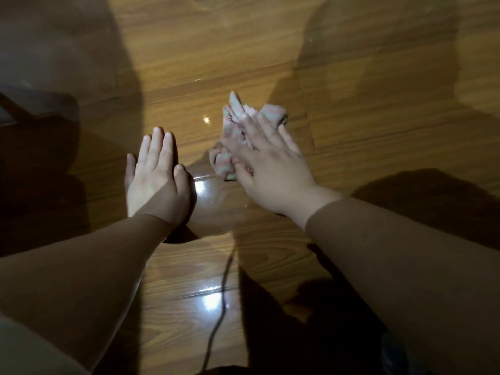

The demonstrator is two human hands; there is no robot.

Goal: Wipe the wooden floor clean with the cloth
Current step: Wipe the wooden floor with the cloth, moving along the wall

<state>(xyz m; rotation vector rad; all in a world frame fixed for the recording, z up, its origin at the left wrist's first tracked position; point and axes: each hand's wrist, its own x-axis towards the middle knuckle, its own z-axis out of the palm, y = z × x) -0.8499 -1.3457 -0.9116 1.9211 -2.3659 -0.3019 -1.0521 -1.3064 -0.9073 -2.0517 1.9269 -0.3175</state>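
Down on the shiny wooden floor (203,44), right hand (267,163) presses a crumpled striped cloth (272,112) with spread straight fingers; left hand (155,174) lies flat, holding nothing.

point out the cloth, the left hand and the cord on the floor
cloth (272,112): head view, bunched striped part at its far end
left hand (155,174): head view, back of the hand
cord (224,293): head view, mid-length, beside the glare
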